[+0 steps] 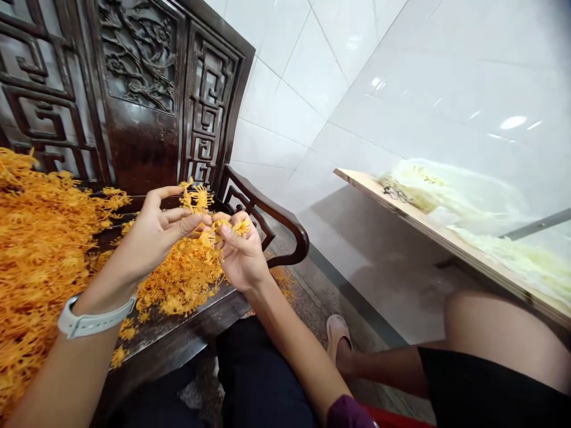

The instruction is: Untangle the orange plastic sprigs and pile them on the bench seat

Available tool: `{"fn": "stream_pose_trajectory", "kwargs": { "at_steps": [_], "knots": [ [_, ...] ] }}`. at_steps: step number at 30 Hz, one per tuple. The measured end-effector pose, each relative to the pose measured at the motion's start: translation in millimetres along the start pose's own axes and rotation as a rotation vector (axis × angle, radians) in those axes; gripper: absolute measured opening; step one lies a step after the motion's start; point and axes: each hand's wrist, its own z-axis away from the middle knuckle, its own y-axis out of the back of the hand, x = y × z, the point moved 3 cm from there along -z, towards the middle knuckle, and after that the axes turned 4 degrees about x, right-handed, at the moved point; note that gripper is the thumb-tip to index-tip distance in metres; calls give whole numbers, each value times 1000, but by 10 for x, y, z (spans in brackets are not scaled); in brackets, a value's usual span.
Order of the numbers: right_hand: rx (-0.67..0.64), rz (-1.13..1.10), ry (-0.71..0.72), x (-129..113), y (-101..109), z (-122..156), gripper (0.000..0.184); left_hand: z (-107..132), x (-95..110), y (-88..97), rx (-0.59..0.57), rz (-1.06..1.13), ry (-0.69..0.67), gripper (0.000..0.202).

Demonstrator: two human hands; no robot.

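Small orange spiky pieces, flower-like and apparently plastic, lie heaped on a dark wooden bench (156, 340). My left hand (167, 229), with a pale watch strap (96, 318) on the wrist, pinches an orange spiky piece (198, 199) between thumb and fingers. Close beside it, my right hand (244, 249) has thumb and fingers closed on another orange spiky piece (241, 227). The fingertips of both hands almost meet, and I cannot tell whether the pieces are joined. Beneath the hands spreads a smaller pile (185, 282) of the same pieces.
A large orange heap (40, 255) fills the left side. The bench has a carved back (143, 142) and a curved armrest (292, 238). At right, a wooden table (428, 229) bears pale plastic bags (455, 184). Another person's bare leg and shoe (338, 336) are near.
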Motion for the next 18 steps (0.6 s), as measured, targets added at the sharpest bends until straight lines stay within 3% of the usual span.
{"fn": "stream_pose_trajectory", "kwargs": {
  "at_steps": [4, 6, 8, 13, 18],
  "knots": [
    [47, 90, -5, 73, 73, 36, 37, 17, 62, -100, 95, 195, -32, 61],
    [65, 127, 4, 125, 125, 38, 40, 19, 73, -78, 123, 151, -38, 51],
    [95, 146, 32, 164, 182, 24, 42, 22, 94, -17, 114, -26, -79, 43],
    [159, 256, 126, 163, 264, -43, 33, 56, 151, 78, -111, -648, -358, 37],
    [145, 374, 182, 167, 324, -72, 25, 121, 156, 46, -288, -830, -542, 35]
  ]
}}
